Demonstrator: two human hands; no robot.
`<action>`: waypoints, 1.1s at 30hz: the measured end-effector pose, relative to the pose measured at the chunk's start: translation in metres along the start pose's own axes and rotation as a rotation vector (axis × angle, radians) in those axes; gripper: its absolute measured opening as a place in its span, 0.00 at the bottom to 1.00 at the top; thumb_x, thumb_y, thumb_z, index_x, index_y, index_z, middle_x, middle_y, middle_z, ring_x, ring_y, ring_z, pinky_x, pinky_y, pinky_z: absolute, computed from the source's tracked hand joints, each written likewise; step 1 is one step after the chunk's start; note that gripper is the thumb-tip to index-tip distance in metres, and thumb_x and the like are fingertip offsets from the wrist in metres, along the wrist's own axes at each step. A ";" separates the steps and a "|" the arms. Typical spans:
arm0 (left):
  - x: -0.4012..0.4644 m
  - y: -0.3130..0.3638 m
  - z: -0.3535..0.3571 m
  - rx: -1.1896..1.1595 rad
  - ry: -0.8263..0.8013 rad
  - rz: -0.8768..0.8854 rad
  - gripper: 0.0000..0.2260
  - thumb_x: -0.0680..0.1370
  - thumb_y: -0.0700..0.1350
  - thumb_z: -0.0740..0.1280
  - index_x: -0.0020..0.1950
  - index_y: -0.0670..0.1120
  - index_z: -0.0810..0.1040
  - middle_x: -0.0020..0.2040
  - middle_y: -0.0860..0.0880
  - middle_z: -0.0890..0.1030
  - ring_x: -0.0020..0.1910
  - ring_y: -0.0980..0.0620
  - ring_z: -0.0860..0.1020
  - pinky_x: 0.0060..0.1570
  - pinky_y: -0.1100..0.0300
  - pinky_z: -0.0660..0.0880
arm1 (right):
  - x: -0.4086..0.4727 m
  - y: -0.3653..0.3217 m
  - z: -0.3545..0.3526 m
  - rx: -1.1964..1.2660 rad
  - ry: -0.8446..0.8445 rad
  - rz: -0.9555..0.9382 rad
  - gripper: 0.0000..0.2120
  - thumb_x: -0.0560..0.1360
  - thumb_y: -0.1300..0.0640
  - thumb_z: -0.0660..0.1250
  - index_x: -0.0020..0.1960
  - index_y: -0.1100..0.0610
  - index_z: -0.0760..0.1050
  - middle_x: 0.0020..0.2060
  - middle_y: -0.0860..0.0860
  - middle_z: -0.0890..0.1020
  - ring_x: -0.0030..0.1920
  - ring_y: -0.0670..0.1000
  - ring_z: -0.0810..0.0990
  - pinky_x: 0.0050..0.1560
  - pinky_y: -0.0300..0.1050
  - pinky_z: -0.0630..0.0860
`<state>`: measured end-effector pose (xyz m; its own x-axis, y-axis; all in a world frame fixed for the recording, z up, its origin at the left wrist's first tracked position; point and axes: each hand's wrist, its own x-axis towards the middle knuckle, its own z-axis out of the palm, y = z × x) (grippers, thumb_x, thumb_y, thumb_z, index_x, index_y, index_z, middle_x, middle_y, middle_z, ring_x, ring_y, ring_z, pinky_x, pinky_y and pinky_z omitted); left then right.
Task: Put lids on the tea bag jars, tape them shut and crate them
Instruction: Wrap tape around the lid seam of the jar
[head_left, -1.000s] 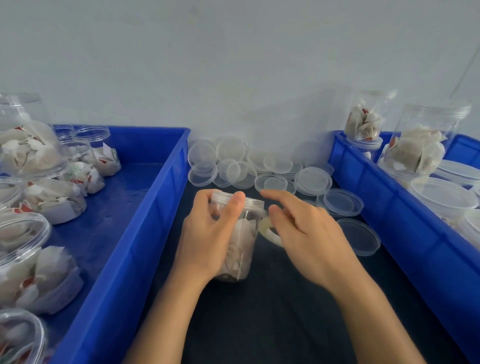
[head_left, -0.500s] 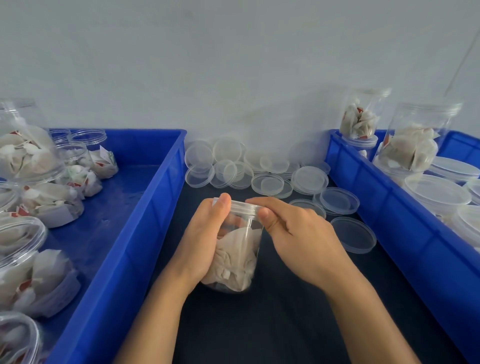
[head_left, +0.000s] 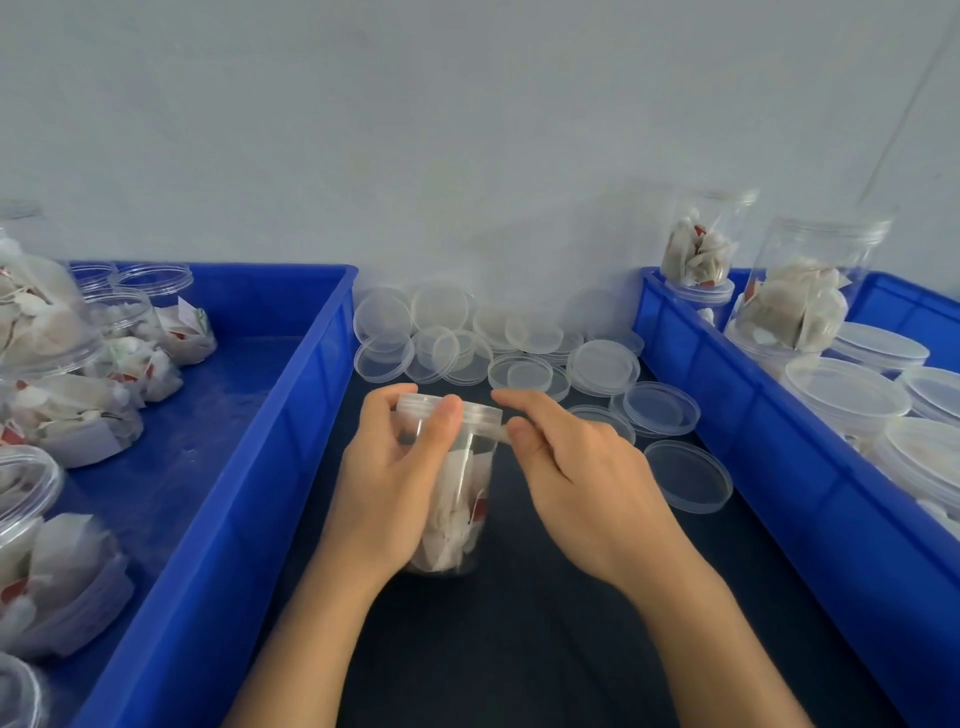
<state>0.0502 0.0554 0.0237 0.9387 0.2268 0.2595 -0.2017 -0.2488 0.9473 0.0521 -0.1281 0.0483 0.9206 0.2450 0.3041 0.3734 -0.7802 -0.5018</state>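
My left hand (head_left: 387, 483) grips the jar (head_left: 453, 499), fingers curled round it and thumb on the lid (head_left: 451, 405); the jar stands on the dark surface (head_left: 545, 623) between the two blue crates. My right hand (head_left: 582, 483) pinches a strip of tape (head_left: 500, 434) at the lid's edge. I judge taping is in hand; next, wrap the strip round the seam and press it flat.

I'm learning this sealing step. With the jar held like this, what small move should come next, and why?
Probably draw the tape on round the rim. The lid already sits on the jar, the left hand grips it upright, and the right hand pinches a strip at the lid's edge, so the seam looks only partly wrapped.
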 end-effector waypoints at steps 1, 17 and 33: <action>0.000 0.001 -0.002 -0.046 -0.002 0.002 0.29 0.70 0.74 0.64 0.64 0.58 0.74 0.53 0.71 0.81 0.51 0.70 0.80 0.44 0.68 0.76 | 0.001 0.000 0.000 -0.017 0.001 -0.009 0.19 0.85 0.42 0.49 0.74 0.34 0.67 0.35 0.37 0.72 0.50 0.50 0.79 0.53 0.53 0.75; 0.002 -0.006 -0.011 -0.034 -0.201 -0.020 0.36 0.65 0.84 0.62 0.67 0.66 0.74 0.58 0.68 0.80 0.58 0.67 0.80 0.56 0.59 0.76 | 0.001 0.003 -0.001 -0.065 0.018 0.000 0.18 0.85 0.36 0.51 0.70 0.33 0.71 0.47 0.35 0.83 0.52 0.45 0.80 0.47 0.48 0.70; 0.003 0.003 -0.008 0.152 -0.083 0.103 0.26 0.66 0.69 0.70 0.59 0.61 0.71 0.53 0.70 0.78 0.50 0.67 0.82 0.38 0.74 0.76 | 0.000 0.002 -0.012 0.032 -0.010 -0.094 0.12 0.82 0.35 0.57 0.50 0.41 0.71 0.36 0.42 0.80 0.38 0.50 0.76 0.38 0.46 0.72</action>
<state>0.0502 0.0625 0.0292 0.9364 0.1162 0.3312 -0.2591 -0.4076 0.8756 0.0516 -0.1362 0.0570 0.8824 0.3219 0.3430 0.4614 -0.7349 -0.4971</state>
